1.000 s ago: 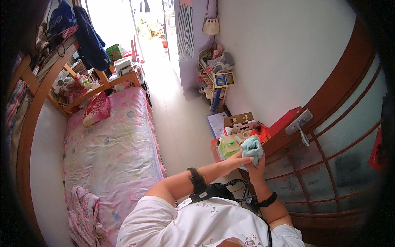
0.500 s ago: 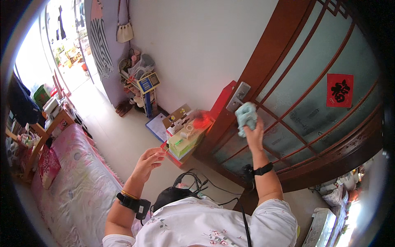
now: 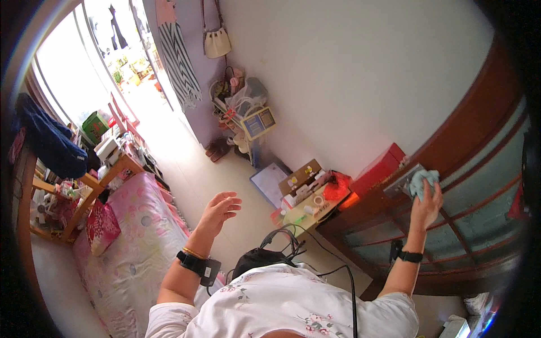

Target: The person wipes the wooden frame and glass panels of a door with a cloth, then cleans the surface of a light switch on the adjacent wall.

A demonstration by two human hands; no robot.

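Observation:
With my right hand (image 3: pixel 426 210) I grip a crumpled pale green cloth (image 3: pixel 422 183). The cloth lies against the metal handle plate (image 3: pixel 403 181) of a brown wooden door (image 3: pixel 451 152) with frosted glass panes (image 3: pixel 479 205); it covers part of the plate. My left hand (image 3: pixel 218 213) hangs in the air over the floor, fingers apart and slightly bent, holding nothing. Nearest to it are the bed and a group of boxes by the wall.
By the wall stand a red box (image 3: pixel 378 168), an open carton (image 3: pixel 304 174) and a blue-edged board (image 3: pixel 270 183). A loaded rack (image 3: pixel 248 118) fills the corner. The bed (image 3: pixel 141 242) lies to the left. Black cables (image 3: pixel 290 239) loop in front of me.
My view has turned, so the door now sits farther right. The cloth in my right hand has come from beside the door handle onto its plate. My left hand stays raised and empty.

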